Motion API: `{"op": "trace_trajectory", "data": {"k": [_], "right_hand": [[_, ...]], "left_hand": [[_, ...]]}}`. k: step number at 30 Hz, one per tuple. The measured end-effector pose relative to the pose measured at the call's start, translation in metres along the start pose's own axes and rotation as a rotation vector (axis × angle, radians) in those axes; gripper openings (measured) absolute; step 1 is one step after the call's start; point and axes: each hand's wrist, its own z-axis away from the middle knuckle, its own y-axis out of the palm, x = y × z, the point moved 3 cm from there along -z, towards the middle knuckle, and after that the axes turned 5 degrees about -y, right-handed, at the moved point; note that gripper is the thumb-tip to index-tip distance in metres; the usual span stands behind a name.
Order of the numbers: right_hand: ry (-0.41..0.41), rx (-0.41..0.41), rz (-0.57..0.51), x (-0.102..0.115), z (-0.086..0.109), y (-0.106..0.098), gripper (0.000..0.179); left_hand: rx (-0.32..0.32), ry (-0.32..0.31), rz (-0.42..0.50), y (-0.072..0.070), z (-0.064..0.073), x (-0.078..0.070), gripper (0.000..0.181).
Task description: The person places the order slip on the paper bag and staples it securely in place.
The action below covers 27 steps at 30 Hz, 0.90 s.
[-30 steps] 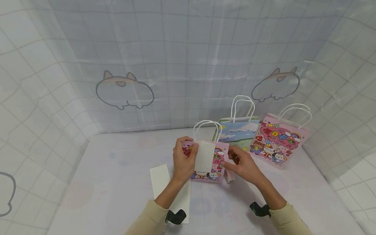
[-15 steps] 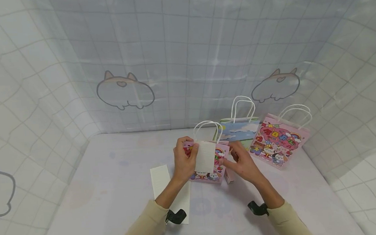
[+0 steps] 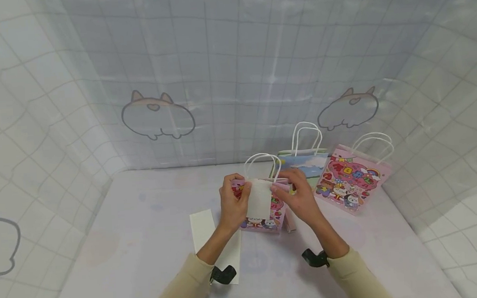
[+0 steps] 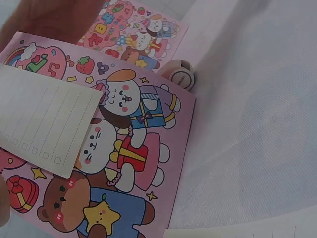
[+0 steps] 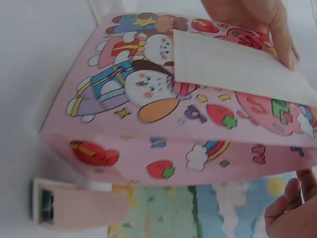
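Observation:
In the head view, a pink paper gift bag (image 3: 280,210) with cartoon animals and white rope handles leans upright at the middle of the table. A cream note sheet (image 3: 259,202) lies flat against its front; ruled lines and checkboxes show on the sheet (image 4: 44,119) in the left wrist view. My left hand (image 3: 234,203) grips the bag's upper left edge, its thumb pressing the sheet. At the upper right, my right hand (image 3: 300,197) pinches the bag's top edge, thumb in front beside the sheet's corner, fingers behind. Behind the bag lies a pink stapler (image 5: 81,206).
A blue and green landscape-print gift bag (image 3: 305,165) stands behind to the right. Farther right leans another pink gift bag (image 3: 353,178) of the same print. Long cream paper strips (image 3: 202,226) lie under my left forearm. Grid-patterned curtains (image 3: 234,76) close off the back and sides.
My right hand has moved up and left along the bag's right side to its top edge, near the sheet's upper corner. My left hand has stayed in place.

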Motion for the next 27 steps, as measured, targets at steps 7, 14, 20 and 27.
{"op": "trace_trajectory", "data": {"k": [7,14,20,27], "right_hand": [[0.078,-0.001,-0.024,0.0039,-0.0062,0.008,0.023],[0.107,0.001,0.029,0.003,-0.009,0.0108,0.019],[0.101,-0.007,0.041,0.0038,-0.0071,0.0101,0.017],[0.039,-0.019,0.047,0.0058,-0.0075,0.009,0.013]], "left_hand": [[0.016,0.0,0.019,-0.0006,-0.0008,0.0003,0.021],[0.02,-0.055,0.022,-0.0012,-0.0002,0.0028,0.024],[0.045,-0.015,0.057,-0.0011,-0.0018,0.0016,0.023],[0.087,-0.066,0.052,-0.0043,-0.0017,0.0001,0.025]]}}
